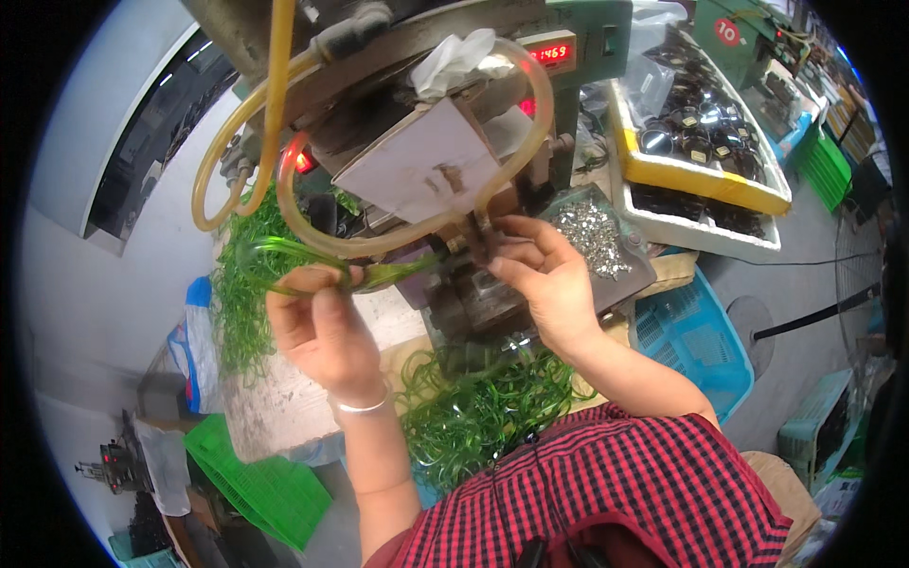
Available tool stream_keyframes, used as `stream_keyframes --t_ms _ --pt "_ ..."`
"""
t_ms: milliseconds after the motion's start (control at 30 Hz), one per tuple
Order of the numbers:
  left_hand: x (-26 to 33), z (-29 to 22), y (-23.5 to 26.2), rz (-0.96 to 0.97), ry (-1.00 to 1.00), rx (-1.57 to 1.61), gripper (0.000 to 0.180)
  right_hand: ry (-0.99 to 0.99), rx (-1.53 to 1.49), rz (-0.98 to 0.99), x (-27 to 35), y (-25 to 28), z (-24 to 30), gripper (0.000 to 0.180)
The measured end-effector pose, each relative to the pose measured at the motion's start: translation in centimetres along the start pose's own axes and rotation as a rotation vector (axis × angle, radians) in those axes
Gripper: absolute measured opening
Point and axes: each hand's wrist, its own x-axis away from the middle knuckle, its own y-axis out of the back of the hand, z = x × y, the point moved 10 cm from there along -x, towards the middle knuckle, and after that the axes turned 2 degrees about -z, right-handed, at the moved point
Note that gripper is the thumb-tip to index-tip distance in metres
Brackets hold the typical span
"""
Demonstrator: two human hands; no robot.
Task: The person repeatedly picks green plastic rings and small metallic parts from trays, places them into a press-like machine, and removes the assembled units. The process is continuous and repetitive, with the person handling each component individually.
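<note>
My left hand [327, 331] is closed on a few translucent green plastic strips [284, 250]. Their right ends reach toward the working point of a bench press machine [464, 317]. At that point, the fingertips of my right hand [559, 289] are pinched together; whatever lies between them is too small and hidden to name. Right of this hand is a metal tray of small shiny metal pieces [597, 237]. A tangled heap of green strips [483, 407] lies in front of me, and another heap of green strips [241, 303] spreads on the table at the left.
A yellowish hose [544, 104] loops around the machine head, close to both hands. White foam boxes [701, 180] with dark round parts stand at the right. A blue plastic basket [701, 331] sits below them. A green crate [265, 488] is at the lower left.
</note>
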Motion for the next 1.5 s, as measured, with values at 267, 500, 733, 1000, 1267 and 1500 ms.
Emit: stream_keyframes --t_ms 267,500,733,1000,1267,1500 --pt "3.3 -1.2 -3.0 0.139 0.276 -0.428 0.015 0.347 1.038 0.133 3.0 5.4 6.2 0.034" --pt "4.0 2.9 -6.1 0.175 0.348 -0.39 0.012 0.551 1.531 -0.231 1.1 13.0 1.5 0.015" --pt "2.9 3.5 -7.6 0.268 0.272 -0.468 0.008 0.567 1.459 -0.278 -2.1 12.2 2.6 0.009" --pt "3.1 4.3 -7.7 0.266 0.324 -0.403 0.01 0.732 1.769 0.341 -4.9 7.2 -2.4 0.027" --pt "2.5 -0.7 4.5 -0.137 -0.279 -1.079 0.023 0.29 1.176 -0.292 -4.0 13.8 2.0 0.015" --pt "-10.6 11.1 32.2 -0.223 0.883 -1.917 0.079 0.271 1.096 -0.222 -2.5 13.1 2.2 0.017"
